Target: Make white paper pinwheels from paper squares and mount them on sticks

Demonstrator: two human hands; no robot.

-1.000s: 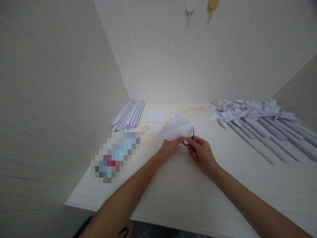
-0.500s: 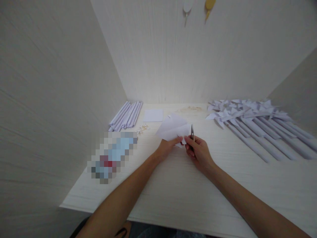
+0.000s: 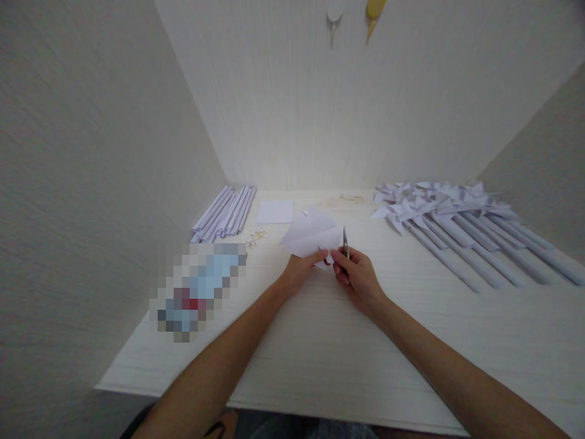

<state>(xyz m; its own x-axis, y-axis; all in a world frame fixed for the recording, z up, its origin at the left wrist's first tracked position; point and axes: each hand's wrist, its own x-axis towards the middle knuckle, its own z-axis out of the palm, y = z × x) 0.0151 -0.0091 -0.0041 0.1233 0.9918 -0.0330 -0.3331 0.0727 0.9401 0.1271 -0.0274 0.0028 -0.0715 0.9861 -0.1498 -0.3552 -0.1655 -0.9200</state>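
Observation:
A white paper sheet (image 3: pixel 311 231) with cuts at its edges is held above the table by my left hand (image 3: pixel 300 270), thumb on top. My right hand (image 3: pixel 357 275) is closed around small scissors (image 3: pixel 345 238), whose metal blades point away from me. Its thumb and forefinger also meet the paper's near right corner, close to my left thumb. A small dark red bit shows between the two thumbs; I cannot make out what it is.
Rolled paper sticks (image 3: pixel 226 213) lie at the back left, beside a square paper stack (image 3: pixel 275 212). Small pale pieces (image 3: pixel 256 237) lie near a pixelated object (image 3: pixel 201 292). Several paper pinwheels (image 3: pixel 457 219) on sticks fill the right. Walls (image 3: pixel 292 122) enclose the table (image 3: pixel 311 353).
The whole view has shifted slightly, so things appear a little further left. Both hands keep nearly the same hold on the paper and scissors.

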